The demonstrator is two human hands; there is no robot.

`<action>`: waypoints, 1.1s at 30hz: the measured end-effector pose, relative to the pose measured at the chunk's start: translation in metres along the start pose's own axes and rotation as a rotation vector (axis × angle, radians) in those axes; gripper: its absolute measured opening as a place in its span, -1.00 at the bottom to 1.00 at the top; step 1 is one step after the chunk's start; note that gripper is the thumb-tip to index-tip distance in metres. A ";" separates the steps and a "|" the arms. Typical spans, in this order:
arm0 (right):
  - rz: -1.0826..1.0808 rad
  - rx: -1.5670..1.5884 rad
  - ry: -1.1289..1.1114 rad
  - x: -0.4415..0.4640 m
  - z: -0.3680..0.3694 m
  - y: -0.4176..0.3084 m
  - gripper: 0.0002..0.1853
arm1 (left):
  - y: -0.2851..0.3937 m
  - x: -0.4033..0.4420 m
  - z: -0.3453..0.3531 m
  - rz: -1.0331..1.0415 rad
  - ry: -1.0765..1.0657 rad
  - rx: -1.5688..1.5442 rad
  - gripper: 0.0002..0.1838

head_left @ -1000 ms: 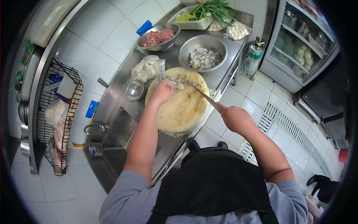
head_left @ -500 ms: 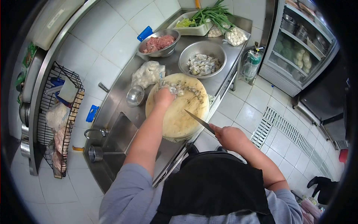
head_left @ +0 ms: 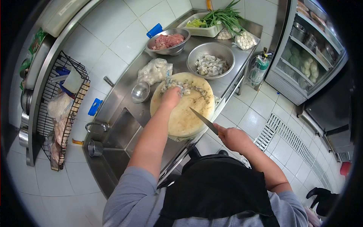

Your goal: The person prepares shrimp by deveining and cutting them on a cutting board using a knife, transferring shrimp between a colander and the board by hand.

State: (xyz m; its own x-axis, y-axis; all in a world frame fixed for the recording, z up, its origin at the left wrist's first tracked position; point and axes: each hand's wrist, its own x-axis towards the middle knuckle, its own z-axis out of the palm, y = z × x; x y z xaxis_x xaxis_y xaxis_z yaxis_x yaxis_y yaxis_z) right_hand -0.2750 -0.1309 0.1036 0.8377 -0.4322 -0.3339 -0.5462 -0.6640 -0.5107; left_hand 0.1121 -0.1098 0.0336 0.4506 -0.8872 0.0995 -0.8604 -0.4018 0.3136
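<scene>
My right hand [head_left: 234, 139] is wrapped round the handle of a long knife [head_left: 202, 119], whose blade points up and left over the round cutting board [head_left: 183, 123]. At the board's upper left, my left hand [head_left: 172, 97] touches a pile of greyish shrimp pieces [head_left: 176, 86]; its fingers are bunched and mostly hidden. Dark scraps [head_left: 203, 94] lie in an arc along the board's upper right. Just behind the board is a perforated metal bowl [head_left: 230, 56] with more shrimp [head_left: 211, 66] in it.
Left of the board are a bag of pale pieces [head_left: 155, 70], a small metal bowl [head_left: 140, 92] and the sink [head_left: 121, 132]. Farther back stand a bowl of raw meat [head_left: 168, 41] and a tray of greens [head_left: 206, 28]. A co-worker's dark-covered arm [head_left: 323, 200] shows at lower right.
The knife has left the scraps and moved down and back toward me, tip now over the board's lower right part. My left hand stays by the pile. The view has shifted slightly.
</scene>
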 end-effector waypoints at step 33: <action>0.126 0.814 -0.138 0.008 0.022 0.005 -0.42 | 0.036 -0.105 0.009 0.009 0.102 -0.136 -0.87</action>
State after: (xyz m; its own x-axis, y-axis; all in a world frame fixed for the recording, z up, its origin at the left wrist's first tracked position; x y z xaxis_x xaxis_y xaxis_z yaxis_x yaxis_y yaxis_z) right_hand -0.2707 -0.1241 0.0808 0.7914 -0.3603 -0.4938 -0.5103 0.0552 -0.8582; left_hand 0.0314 -0.0328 0.0262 0.4709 -0.8601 0.1961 -0.8275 -0.3536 0.4362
